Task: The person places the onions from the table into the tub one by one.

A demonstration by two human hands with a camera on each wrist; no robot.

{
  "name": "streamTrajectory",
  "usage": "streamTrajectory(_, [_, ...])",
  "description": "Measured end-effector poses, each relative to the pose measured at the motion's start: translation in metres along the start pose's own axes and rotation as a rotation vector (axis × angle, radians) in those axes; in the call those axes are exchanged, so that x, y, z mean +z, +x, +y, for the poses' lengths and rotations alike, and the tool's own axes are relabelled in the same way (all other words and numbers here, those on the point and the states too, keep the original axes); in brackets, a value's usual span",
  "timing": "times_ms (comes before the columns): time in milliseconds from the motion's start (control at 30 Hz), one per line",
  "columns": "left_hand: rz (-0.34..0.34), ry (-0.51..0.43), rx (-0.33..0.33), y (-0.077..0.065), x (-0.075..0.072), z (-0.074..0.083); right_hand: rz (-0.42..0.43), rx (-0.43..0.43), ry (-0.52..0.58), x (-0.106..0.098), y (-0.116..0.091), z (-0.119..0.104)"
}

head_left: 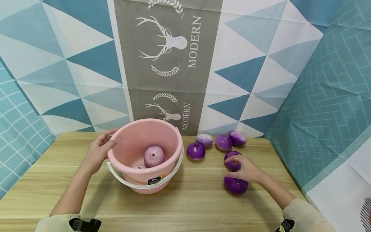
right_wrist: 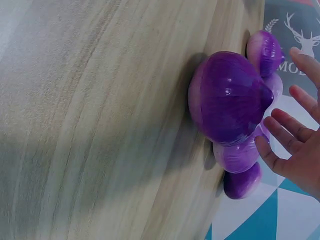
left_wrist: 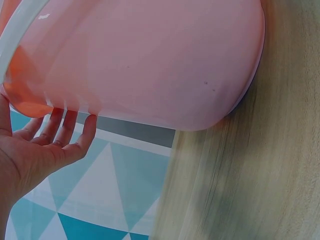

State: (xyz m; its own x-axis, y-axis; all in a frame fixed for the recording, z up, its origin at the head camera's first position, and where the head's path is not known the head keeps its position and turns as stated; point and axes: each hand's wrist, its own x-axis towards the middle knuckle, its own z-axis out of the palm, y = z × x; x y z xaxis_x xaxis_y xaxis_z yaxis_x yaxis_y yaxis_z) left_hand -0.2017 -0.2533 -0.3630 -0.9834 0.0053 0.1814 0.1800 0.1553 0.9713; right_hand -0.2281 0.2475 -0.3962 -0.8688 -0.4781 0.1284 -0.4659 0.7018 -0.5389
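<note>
My left hand [head_left: 97, 154] holds the rim of a pink bucket [head_left: 129, 140] on its left side; in the left wrist view the fingers [left_wrist: 86, 135] lie against the outer wall. Inside the bucket sits a pale purple onion [head_left: 154, 156], with part of another [head_left: 138, 167] showing. Over on the right, my right hand [head_left: 245, 169] hovers above two glossy dark purple onions, the nearer onion [head_left: 236, 186] and the farther onion [head_left: 232, 156]. The right wrist view shows its fingers spread beside a large onion [right_wrist: 227, 97], gripping nothing.
Several more onions, among them a dark one [head_left: 196, 151] and a whitish one [head_left: 204, 140], lie at the back of the wooden table [head_left: 178, 219]. A white handle [head_left: 129, 182] hangs across the bucket's front. Patterned cloth [head_left: 242, 37] stands behind the table.
</note>
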Motion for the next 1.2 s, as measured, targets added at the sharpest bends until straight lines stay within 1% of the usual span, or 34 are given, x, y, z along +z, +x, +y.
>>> streamTrajectory(67, [0.001,0.002,-0.002,0.0,0.0,0.0,-0.012,0.003,-0.002,0.001,-0.001,0.002])
streamTrajectory(267, [0.001,0.012,-0.01,-0.002,0.0,0.001,-0.095,0.002,0.007,0.003,-0.008,0.007])
streamTrajectory(367, [-0.001,0.022,-0.011,-0.003,0.001,0.0,-0.116,-0.003,0.002,0.003,-0.01,0.01])
streamTrajectory(567, [-0.001,0.017,-0.01,-0.002,0.001,0.0,-0.122,-0.005,-0.043,0.002,-0.015,0.012])
streamTrajectory(700, [-0.001,0.016,-0.012,-0.002,0.001,0.0,-0.145,0.022,-0.056,0.002,-0.019,0.012])
streamTrajectory(800, [0.001,0.011,-0.011,-0.001,0.0,0.001,-0.155,0.046,-0.043,0.004,-0.02,0.012])
streamTrajectory(1000, [0.0,0.013,-0.005,0.0,-0.001,0.001,-0.146,0.06,-0.039,0.008,-0.019,0.013])
streamTrajectory(1200, [-0.001,-0.018,0.001,-0.001,-0.001,0.002,-0.13,0.063,-0.046,0.011,-0.019,0.014])
